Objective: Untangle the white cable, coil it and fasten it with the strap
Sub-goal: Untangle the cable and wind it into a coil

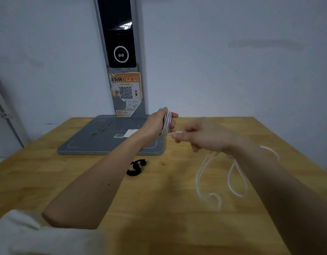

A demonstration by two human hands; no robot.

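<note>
Left hand: the left hand [159, 122] is raised above the far part of the table, its fingers curled round a bundle of turns of the thin white cable [167, 123]; several turns lie side by side across the palm.
Right hand: the right hand [199, 136], blurred, is just beside the left one, fingers curled and pinching a short taut run of the same cable that leads across to the bundle.
Loose cable: the rest of the white cable hangs below the right wrist and lies in open loops on the right part of the table; another loop shows past the right forearm, blurred.
Strap: the short black fabric strap [136, 167] lies curled on the table, near the front edge of the grey base, below the left forearm and well apart from the loose loops; neither hand touches it.
Table: light wooden table top [67, 181].
Grey base: a flat grey plate [96, 138] with white corner marks and a small white label, at the table's far edge.
Post: a grey upright post with a black glossy panel [120, 34] bearing a white ring.
Sticker: an orange and white torn sticker [125, 91] with a QR code; the headline is in Chinese characters, the small print too small to read.
Sleeve: a white sleeve [17, 234] on the left arm.
</note>
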